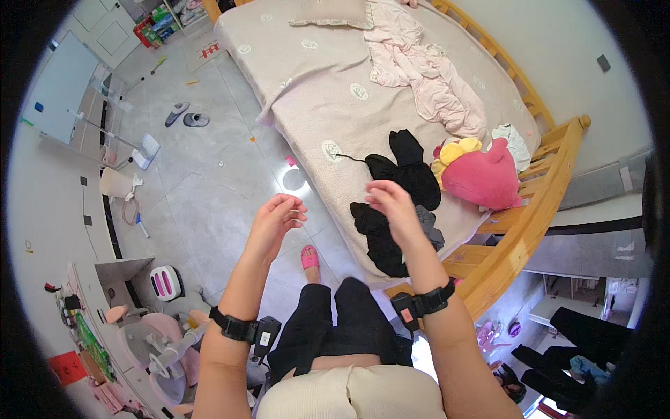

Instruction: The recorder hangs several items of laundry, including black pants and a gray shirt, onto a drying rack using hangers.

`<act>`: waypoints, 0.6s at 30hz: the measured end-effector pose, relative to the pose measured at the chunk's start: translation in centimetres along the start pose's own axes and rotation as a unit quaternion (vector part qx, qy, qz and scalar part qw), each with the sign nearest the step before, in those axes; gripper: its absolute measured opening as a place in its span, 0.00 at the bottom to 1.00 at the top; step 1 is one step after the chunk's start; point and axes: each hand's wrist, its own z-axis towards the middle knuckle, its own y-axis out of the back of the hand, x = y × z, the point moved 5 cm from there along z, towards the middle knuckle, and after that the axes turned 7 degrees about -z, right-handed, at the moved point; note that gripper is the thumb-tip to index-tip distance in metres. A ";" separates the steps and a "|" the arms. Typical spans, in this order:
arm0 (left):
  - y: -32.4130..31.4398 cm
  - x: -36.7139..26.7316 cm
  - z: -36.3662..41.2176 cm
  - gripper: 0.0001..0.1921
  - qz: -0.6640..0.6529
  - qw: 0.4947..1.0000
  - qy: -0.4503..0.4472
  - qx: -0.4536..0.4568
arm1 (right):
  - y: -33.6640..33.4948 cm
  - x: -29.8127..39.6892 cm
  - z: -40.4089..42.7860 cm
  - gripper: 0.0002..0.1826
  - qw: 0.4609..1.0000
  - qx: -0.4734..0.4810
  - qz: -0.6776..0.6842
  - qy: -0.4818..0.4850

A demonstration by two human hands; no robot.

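My left hand (277, 224) hovers over the floor to the left of the bed, its fingers loosely curled and nothing in them. My right hand (396, 210) is above the bed's near part, also without anything held, with its fingers slightly bent. Below and around the right hand lie crumpled black garments (378, 238) near the mattress edge, and a grey cloth (429, 225) partly covered by my forearm. Farther up, another black garment (413, 175) is spread out with a thin cord trailing left. A pink plush toy (481, 175) with yellow petals rests right of it.
The bed (314, 94) has a wooden footboard (523, 251) on the right. A pink blanket (413, 68) and pillow (331, 11) lie farther up. On the tiled floor are grey slippers (196, 120). A pink chair (157, 335) stands lower left, beside a desk.
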 end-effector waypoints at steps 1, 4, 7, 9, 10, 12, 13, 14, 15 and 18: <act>0.1 0.2 1.4 0.07 -0.012 1.000 0.006 0.012 | 1.6 -1.0 1.0 0.10 0.999 -0.030 0.027 -0.004; 1.7 2.2 4.5 0.07 -0.033 0.997 0.061 0.018 | 4.6 -3.5 2.2 0.12 0.986 -0.110 0.109 -0.063; 2.2 4.8 7.6 0.07 -0.049 0.991 0.122 0.009 | 8.3 -7.9 3.8 0.13 0.969 -0.156 0.148 -0.122; 2.1 6.5 9.7 0.07 -0.062 0.987 0.150 -0.009 | 10.2 -11.8 4.8 0.14 0.961 -0.166 0.151 -0.160; 1.8 7.4 11.0 0.07 -0.075 0.983 0.166 -0.022 | 11.1 -13.7 5.8 0.14 0.955 -0.173 0.151 -0.186; 1.7 9.0 12.9 0.07 -0.086 0.981 0.172 -0.032 | 11.2 -16.7 7.7 0.14 0.948 -0.181 0.155 -0.211; 1.8 9.7 13.7 0.07 -0.101 0.980 0.169 -0.037 | 10.9 -18.2 8.8 0.13 0.951 -0.173 0.114 -0.232; 1.8 10.6 14.4 0.07 -0.099 0.979 0.174 -0.044 | 10.8 -20.1 10.0 0.13 0.951 -0.162 0.070 -0.252; 1.4 11.5 15.3 0.08 -0.114 0.974 0.189 -0.045 | 11.0 -21.9 10.9 0.12 0.955 -0.157 0.034 -0.251; 0.4 13.8 17.5 0.07 -0.134 0.967 0.212 -0.049 | 11.0 -27.1 13.2 0.19 0.952 -0.096 -0.141 -0.253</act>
